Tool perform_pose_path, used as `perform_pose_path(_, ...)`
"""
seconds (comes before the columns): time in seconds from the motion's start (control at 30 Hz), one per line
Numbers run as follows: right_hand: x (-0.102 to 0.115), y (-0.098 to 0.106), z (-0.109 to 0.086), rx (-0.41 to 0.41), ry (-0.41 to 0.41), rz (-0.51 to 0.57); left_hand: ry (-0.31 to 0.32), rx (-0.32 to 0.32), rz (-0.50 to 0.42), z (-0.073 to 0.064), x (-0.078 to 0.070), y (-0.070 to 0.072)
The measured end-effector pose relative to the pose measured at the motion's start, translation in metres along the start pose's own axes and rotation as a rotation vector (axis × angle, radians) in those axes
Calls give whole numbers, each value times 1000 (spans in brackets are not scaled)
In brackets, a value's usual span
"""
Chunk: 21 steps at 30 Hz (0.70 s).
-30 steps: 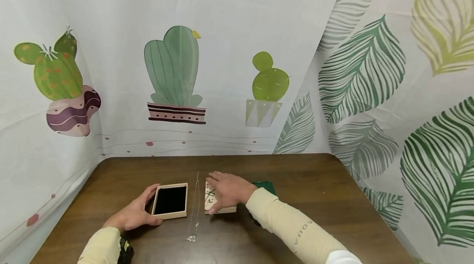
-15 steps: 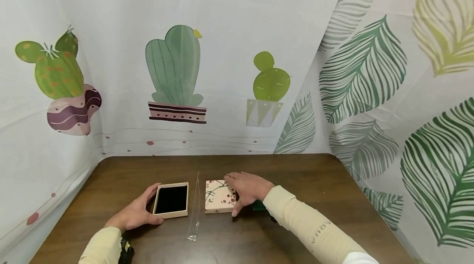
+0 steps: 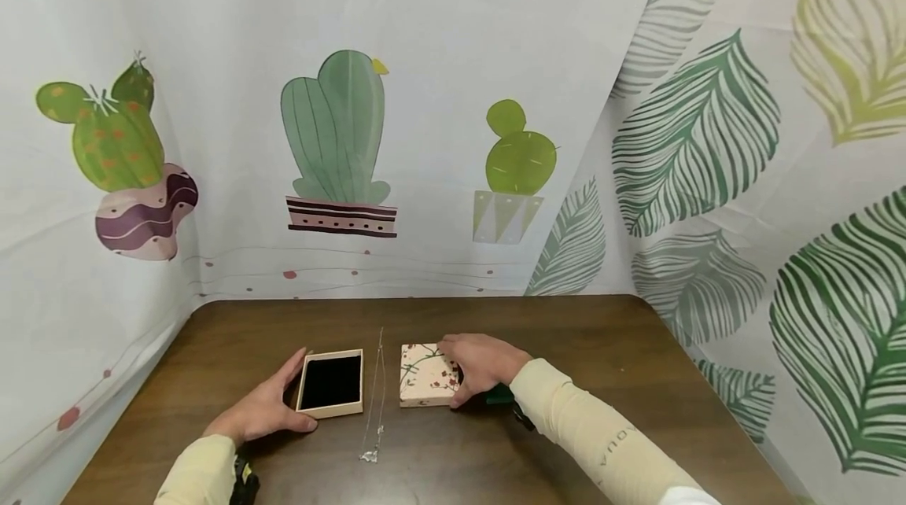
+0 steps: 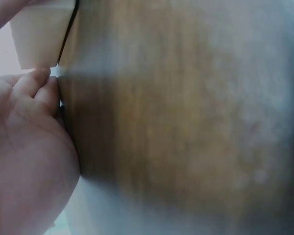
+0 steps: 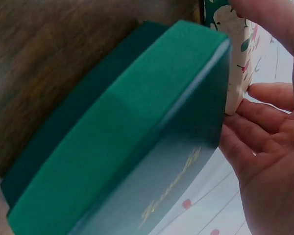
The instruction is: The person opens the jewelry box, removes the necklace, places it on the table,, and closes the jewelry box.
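2 wide-fingered grips looked steady: left hand (image 3: 260,411) on the black-lined box (image 3: 340,411), right hand (image 3: 487,362), newly shifted rightward, on the floral box (image 3: 426,376).

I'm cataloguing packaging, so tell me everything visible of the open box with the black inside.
The open box is a shallow, roughly square tray with thin, pale cream walls that look like cardboard. Its black lining looks soft and matte, with nothing seen on it. It lies flat on the brown table, open side up, left of the silvery necklace and apart from it. The left grip holds its left side, thumb at the near corner, fingers by the far one.
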State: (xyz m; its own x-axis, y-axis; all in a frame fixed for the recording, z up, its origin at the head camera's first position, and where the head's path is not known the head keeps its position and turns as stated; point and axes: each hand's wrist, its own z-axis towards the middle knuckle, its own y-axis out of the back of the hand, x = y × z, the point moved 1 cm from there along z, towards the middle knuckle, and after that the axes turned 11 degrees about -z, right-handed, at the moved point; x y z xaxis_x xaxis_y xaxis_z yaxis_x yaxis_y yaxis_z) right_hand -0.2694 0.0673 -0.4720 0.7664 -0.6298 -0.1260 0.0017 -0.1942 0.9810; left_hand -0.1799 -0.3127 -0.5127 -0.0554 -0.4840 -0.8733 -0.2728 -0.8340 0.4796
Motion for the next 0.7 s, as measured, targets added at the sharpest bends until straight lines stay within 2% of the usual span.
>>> perform_pose_path(0.23,-6,5,-6,-18,-18,32,33,4,6,1,0,-1)
perform_pose_path(0.7,-4,23,-2,-85,20,8,6,-14,-20,0,5,-2)
